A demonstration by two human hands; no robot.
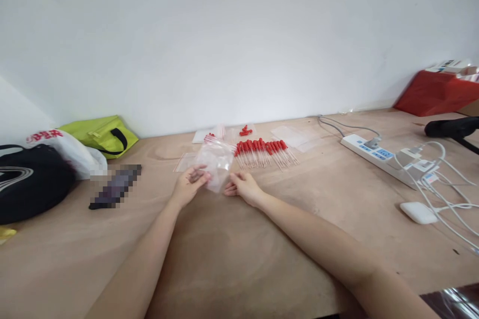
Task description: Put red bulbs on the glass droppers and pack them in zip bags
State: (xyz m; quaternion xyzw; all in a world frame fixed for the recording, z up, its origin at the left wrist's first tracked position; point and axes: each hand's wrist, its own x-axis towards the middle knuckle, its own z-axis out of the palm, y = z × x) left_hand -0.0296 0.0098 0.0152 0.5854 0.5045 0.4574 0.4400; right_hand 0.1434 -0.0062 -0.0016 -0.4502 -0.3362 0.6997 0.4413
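Note:
A clear zip-lock bag [217,162] with a red-striped top edge is held up just above the table, tilted. My left hand [191,184] pinches its lower left side between thumb and fingers. At the bag's lower right corner, my right hand [244,188] has its fingers closed on the plastic. Just beyond my right hand lies a row of thin pale sticks with red tips [260,152], set side by side. Several small red pieces [245,130] lie behind the row. Whether the bag holds anything is hard to make out.
More clear bags [297,138] lie flat near the wall. On the right are a white power strip [381,157] with cables and a white charger case [418,213]. A blurred dark object [117,187], a green bag [101,132] and a black bag [33,179] sit left.

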